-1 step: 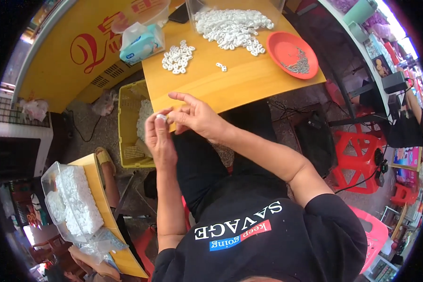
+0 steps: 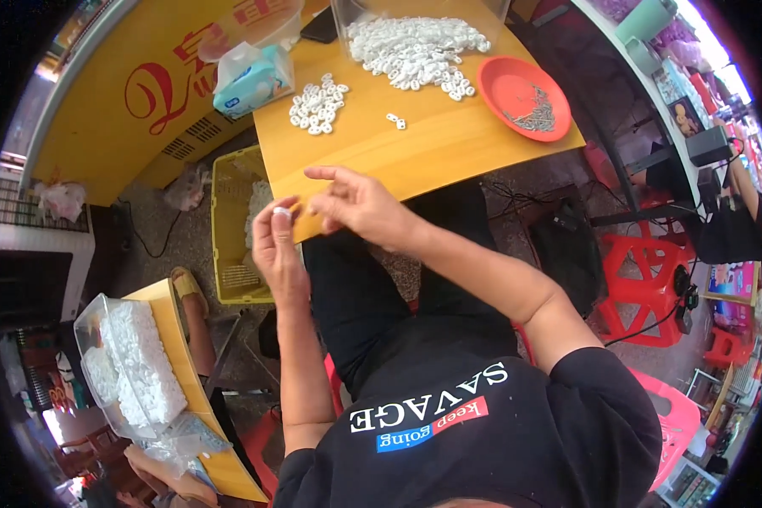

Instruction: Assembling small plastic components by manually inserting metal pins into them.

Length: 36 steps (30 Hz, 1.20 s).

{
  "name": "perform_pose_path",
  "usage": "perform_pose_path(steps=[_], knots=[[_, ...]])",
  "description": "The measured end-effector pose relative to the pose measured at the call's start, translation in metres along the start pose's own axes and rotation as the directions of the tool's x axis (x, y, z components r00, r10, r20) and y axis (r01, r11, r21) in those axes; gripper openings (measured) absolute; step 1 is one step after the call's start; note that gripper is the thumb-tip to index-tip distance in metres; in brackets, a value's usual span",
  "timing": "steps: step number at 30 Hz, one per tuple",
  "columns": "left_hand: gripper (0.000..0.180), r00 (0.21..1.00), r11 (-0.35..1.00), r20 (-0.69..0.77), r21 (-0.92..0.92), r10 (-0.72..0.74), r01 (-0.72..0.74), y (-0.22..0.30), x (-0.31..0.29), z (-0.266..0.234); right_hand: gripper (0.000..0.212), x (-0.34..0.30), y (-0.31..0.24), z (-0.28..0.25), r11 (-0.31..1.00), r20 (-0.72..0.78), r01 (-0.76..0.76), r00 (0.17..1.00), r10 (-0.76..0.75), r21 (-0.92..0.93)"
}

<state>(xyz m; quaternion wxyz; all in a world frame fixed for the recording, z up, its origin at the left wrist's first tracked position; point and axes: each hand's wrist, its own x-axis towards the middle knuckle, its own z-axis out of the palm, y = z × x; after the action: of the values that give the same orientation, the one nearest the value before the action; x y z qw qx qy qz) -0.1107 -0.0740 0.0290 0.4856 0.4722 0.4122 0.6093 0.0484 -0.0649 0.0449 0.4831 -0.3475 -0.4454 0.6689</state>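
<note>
My left hand (image 2: 279, 250) pinches a small white plastic piece (image 2: 283, 212) between thumb and fingertips, just past the table's near edge. Close to its right is my right hand (image 2: 354, 203), with the index finger stretched out and the thumb bent in toward the other fingers. Anything between those fingers is too small to make out. A narrow gap separates the two hands. On the wooden table (image 2: 356, 157) lie a small heap of white two-holed pieces (image 2: 319, 106) and a lone pair of pieces (image 2: 396, 121). Thin metal pins (image 2: 538, 114) rest in a red plate (image 2: 504, 85).
A clear bin (image 2: 423, 51) spills many white pieces at the table's far side. A tissue pack (image 2: 252, 80) stands at the far left. Below the table's left side is a yellow crate (image 2: 229, 262). Another person's arm (image 2: 169, 478) shows beside a side table with a clear box (image 2: 140, 364).
My left hand has moved slightly left and down with the white piece, away from my right hand. The fingers that were touching are now apart.
</note>
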Motion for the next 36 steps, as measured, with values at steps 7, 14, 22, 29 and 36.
perform_pose_path(steps=[7, 14, 22, 29, 36], knots=[[0.05, 0.975, 0.935, -0.212, 0.354, 0.061, 0.018, -0.023, 0.026, -0.066, 0.02, -0.005, -0.051, -0.147, 0.198, -0.119, 0.0, 0.798, -0.59, -0.98], [0.031, 0.977, 0.92, -0.075, 0.356, 0.201, -0.163, -0.011, 0.021, -0.006, 0.018, -0.002, -0.055, -0.187, -0.036, -0.191, -0.26, 0.791, -0.581, -0.965], [0.02, 0.964, 0.94, 0.202, 0.258, 0.172, -0.222, -0.021, 0.023, 0.074, 0.015, 0.009, -0.04, -0.166, 0.076, 0.035, 0.097, 0.813, -0.582, -0.992], [0.018, 0.974, 0.974, 0.213, 0.188, 0.083, -0.124, -0.044, 0.054, 0.12, 0.016, 0.022, -0.044, -0.161, 0.189, -0.001, 0.124, 0.834, -0.551, -0.974], [0.017, 0.986, 0.988, 0.165, 0.157, -0.022, -0.005, -0.067, 0.062, 0.119, 0.02, 0.026, -0.043, -0.137, 0.091, -0.066, -0.031, 0.91, -0.41, -0.995]])
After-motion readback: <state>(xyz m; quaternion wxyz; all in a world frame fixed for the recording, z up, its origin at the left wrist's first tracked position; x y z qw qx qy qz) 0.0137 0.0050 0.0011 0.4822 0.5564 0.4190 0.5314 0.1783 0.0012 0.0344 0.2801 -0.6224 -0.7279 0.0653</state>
